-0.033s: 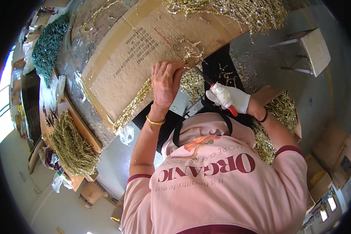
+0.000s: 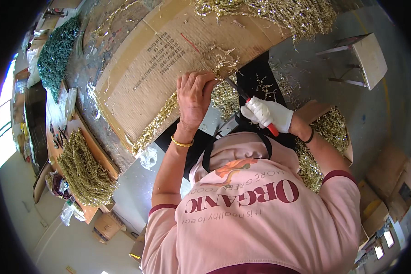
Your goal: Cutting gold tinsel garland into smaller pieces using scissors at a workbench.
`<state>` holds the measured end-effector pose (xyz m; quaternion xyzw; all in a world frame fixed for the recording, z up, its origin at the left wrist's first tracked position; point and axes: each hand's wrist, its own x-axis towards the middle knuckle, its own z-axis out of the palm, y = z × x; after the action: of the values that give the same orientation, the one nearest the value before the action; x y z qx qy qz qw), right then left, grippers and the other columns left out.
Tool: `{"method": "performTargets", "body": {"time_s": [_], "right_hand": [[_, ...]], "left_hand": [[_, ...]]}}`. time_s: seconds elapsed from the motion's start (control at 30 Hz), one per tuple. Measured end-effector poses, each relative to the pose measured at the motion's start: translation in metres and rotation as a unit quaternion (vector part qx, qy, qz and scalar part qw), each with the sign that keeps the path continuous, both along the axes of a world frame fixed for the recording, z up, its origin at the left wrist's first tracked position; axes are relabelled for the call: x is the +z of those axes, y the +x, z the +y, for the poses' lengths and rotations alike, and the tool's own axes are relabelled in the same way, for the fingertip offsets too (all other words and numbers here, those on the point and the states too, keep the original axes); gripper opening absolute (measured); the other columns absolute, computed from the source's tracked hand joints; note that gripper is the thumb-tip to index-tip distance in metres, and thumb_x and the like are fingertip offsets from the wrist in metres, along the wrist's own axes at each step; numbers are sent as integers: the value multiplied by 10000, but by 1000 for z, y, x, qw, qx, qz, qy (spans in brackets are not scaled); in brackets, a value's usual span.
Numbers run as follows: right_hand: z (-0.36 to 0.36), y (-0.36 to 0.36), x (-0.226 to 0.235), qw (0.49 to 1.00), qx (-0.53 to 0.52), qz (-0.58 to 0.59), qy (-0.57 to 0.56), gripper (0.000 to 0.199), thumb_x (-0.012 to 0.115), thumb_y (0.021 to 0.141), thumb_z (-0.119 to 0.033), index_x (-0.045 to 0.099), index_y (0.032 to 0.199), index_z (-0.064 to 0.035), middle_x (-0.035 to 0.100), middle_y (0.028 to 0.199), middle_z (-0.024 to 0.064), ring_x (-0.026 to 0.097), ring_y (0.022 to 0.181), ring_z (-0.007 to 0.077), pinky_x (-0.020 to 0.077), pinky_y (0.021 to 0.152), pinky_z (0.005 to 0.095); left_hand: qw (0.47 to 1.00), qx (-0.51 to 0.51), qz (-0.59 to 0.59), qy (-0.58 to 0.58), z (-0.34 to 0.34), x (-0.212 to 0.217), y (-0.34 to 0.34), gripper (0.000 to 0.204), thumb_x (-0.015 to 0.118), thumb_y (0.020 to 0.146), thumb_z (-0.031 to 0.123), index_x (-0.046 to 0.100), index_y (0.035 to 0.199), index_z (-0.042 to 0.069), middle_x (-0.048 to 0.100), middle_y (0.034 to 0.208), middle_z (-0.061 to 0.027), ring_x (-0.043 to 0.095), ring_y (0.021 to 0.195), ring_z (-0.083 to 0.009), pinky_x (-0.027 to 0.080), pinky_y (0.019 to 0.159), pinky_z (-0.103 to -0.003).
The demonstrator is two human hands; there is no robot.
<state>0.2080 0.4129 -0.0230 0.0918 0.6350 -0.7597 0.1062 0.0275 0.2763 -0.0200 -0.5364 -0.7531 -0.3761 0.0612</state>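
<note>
My bare left hand rests at the near edge of a cardboard sheet, its fingers pinched together on a gold glittery strand. My right hand, in a white glove, is closed around a slim dark tool with red handles, which looks like pliers. White wrapping covers part of its grip. The tool's tip reaches up to the strand beside my left fingertips; its jaws are too small to make out. More gold glittery strands run along the sheet's edge below my left wrist.
A large heap of gold sprigs lies on the far right of the table. A gold bundle sits on a side bench, a green bundle at far left. Beside my right arm stands a box of gold sprigs. A stool stands right.
</note>
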Motion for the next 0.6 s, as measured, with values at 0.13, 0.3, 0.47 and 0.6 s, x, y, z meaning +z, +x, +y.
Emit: {"method": "performTargets", "body": {"time_s": [0.13,0.3,0.47,0.6], "right_hand": [[11,-4,5,971,33,-235,-7,231,484,904,-308,505,936,-80,548,780,-1,489,653,63,380,516,186],[15,-7,7,983,36,-177,-31,271,506,887,-312,503,1029,-81,556,815,-16,482,640,71,399,522,200],[18,-10,14,996,46,19,75,249,505,884,-304,510,996,-81,547,813,-28,472,653,65,394,506,205],[25,-15,2,983,71,-167,-2,310,486,895,-368,508,972,-68,520,719,-8,461,563,73,399,495,204]], "left_hand": [[999,31,24,-15,1,2,5,215,692,688,50,575,862,97,605,875,-10,546,785,-194,382,723,-324],[999,51,3,-10,1,1,6,224,696,682,47,577,862,109,610,876,-2,547,787,-188,379,729,-317],[999,38,-26,-13,0,1,3,233,673,680,22,579,872,116,605,863,-2,541,801,-192,370,743,-321],[998,39,-31,-32,3,5,4,251,661,682,14,576,897,111,593,849,-14,533,805,-204,366,740,-329]]}}
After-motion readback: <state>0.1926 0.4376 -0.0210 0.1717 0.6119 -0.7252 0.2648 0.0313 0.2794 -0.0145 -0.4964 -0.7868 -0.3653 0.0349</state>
